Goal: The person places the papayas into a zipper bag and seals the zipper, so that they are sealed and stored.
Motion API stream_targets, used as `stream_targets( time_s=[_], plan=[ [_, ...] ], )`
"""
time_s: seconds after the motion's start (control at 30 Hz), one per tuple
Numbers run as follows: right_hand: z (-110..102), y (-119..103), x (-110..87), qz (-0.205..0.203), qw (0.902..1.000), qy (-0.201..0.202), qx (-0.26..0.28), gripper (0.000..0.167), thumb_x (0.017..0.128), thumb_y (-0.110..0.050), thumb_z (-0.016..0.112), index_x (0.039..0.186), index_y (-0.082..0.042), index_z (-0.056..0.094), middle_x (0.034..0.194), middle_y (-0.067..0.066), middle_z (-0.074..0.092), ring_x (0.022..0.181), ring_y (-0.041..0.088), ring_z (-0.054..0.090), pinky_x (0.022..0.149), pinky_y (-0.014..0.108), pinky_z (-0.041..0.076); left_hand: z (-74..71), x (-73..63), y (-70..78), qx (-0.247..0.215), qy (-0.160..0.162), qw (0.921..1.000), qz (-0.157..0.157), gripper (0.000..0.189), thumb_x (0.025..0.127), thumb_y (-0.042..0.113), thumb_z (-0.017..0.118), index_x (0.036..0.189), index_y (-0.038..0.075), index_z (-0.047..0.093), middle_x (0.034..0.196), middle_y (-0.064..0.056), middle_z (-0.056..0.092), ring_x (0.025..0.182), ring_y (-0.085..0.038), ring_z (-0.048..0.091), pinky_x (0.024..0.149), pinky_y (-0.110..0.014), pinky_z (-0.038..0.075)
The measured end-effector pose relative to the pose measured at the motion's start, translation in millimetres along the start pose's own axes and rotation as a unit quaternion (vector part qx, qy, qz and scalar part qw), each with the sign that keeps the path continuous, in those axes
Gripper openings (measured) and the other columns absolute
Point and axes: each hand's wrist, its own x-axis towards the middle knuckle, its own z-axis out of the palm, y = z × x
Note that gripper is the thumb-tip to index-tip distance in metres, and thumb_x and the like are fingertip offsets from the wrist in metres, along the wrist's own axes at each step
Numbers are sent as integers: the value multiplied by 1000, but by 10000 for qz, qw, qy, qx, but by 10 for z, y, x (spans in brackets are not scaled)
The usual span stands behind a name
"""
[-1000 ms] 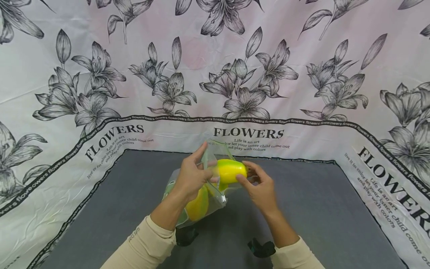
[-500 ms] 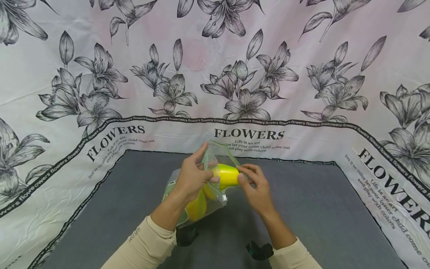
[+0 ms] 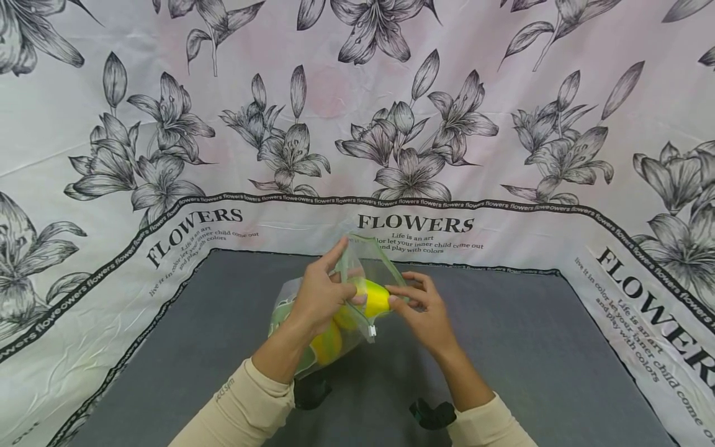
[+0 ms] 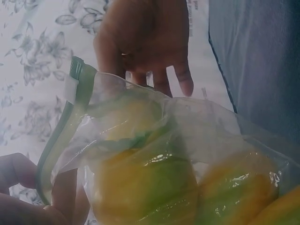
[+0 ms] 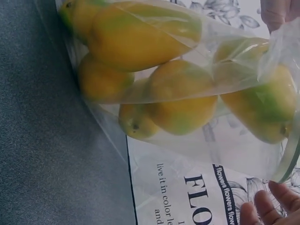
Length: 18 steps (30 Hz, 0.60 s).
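Observation:
A clear zip bag (image 3: 349,347) with a pale green rim and white slider (image 3: 372,331) is tilted above the grey table. Several yellow-green mangoes (image 5: 140,35) lie inside it. My left hand (image 3: 319,298) grips the bag's rim, its thumb and fingers around the edge. Partly inside the mouth, one mango (image 3: 377,298) lies with its end towards my right hand (image 3: 426,315). The thumb and index finger of that hand pinch this end; the other fingers (image 4: 180,79) extend outside the bag in the left wrist view.
A grey table surface (image 3: 519,347) spreads around the hands. White cloth (image 3: 413,155) printed with black flowers and lettering rises behind and at the sides. Black straps (image 3: 432,414) hang below the wrists.
The mango at the mouth has slid leftwards, deeper into the bag. My right hand has followed it slightly left, its fingers now at the mango's end. My left hand has hardly moved.

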Motion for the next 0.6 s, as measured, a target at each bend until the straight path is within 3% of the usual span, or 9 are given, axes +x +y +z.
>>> stream_targets(
  time_s=[0.1,0.23,0.33,0.5,0.6],
  plan=[
    [-20,144,14,239,9995,-173,71,24,90,-15,69,110,-3,73,136,14,43,96,32,56,77,39,49,13,-2,0,18,-25,10000,-18,94,74,-21,54,153,23,29,157,-4,20,110,-25,60,63,-29,56],
    [-24,205,32,430,9984,-372,-17,25,87,-24,73,107,-9,76,137,10,43,75,28,55,63,33,49,10,1,-2,-14,-34,10000,-67,95,74,-22,54,153,26,30,148,-12,38,106,-27,62,59,-26,54],
    [-14,222,37,515,9974,-473,-149,23,85,-28,74,102,-13,78,137,9,44,72,28,50,60,34,47,7,2,-9,-1,-25,9999,-118,96,74,-22,53,152,28,30,137,-18,50,105,-28,63,58,-25,53],
    [13,248,44,669,9957,-633,-111,21,84,-24,75,101,-12,78,139,11,43,75,31,52,62,35,48,6,3,-23,89,-14,9999,-122,96,74,-22,54,152,30,30,140,-15,48,106,-24,62,59,-26,54],
    [20,233,50,739,9949,-679,-64,21,86,-20,74,103,-10,77,140,14,42,77,33,54,64,36,49,5,7,-31,137,33,9998,-135,96,74,-21,54,151,31,31,143,-12,45,91,-20,65,57,-25,52]
  ],
)
